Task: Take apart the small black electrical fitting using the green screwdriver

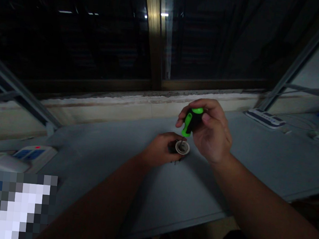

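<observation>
My left hand (pixel 161 149) is wrapped round a small dark cylindrical part with a pale ring-shaped rim (pixel 186 152), its open end facing up toward me. Thin prongs or wires show beneath it. In my right hand (pixel 212 133) is a stubby green and black screwdriver (pixel 193 119), gripped by the handle with the fingers around its top. The screwdriver points down, and its short shaft reaches into the ring-shaped opening. The tip is hidden inside, so I cannot tell what it touches.
Both hands are above a grey-blue table (pixel 197 197). A white power strip (pixel 265 118) lies at the back right with cables nearby. Another power strip (pixel 37 157) with a red light is at the left. A window (pixel 99 36) and slanted metal posts stand behind.
</observation>
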`<state>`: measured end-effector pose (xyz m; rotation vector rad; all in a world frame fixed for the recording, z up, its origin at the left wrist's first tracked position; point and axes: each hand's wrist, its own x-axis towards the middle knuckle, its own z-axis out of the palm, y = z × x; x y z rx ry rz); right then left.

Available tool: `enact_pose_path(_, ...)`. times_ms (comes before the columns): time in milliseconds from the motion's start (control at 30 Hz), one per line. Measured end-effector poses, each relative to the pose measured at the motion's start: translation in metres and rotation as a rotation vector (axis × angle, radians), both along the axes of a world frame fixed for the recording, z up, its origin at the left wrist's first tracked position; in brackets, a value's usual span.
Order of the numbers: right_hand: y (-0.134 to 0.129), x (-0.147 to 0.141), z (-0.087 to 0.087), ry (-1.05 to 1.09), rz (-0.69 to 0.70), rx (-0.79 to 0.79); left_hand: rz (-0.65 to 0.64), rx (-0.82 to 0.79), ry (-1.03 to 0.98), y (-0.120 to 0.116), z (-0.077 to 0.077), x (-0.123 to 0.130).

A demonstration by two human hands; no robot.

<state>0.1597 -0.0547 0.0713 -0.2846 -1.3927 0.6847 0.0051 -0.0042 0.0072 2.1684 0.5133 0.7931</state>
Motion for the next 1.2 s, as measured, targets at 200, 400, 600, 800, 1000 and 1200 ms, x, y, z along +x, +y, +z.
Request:
enact_pose_path(200, 0.002, -0.003, 0.0, -0.012, -0.183, 0.024, -0.004, -0.011, 0.033, -0.003, 0.004, 0.0)
enact_pose_path(400, -0.003, -0.004, 0.004, 0.004, -0.019, -0.066, -0.013, -0.007, 0.02, -0.002, 0.002, 0.0)
enact_pose_path(600, 0.0, -0.004, 0.001, 0.061, -0.17, 0.021, -0.013, -0.009, 0.03, -0.003, 0.005, 0.0)
enact_pose_path(800, -0.003, -0.003, 0.006, -0.004, -0.066, -0.107, -0.016, -0.024, 0.018, -0.001, 0.0, 0.0)
enact_pose_path(1000, -0.009, -0.005, 0.008, 0.101, -0.048, -0.104, -0.021, -0.014, 0.012, -0.001, 0.0, 0.0)
enact_pose_path(1200, 0.0, 0.001, 0.001, 0.019, -0.095, -0.059, -0.013, 0.006, 0.043, -0.003, 0.005, 0.0)
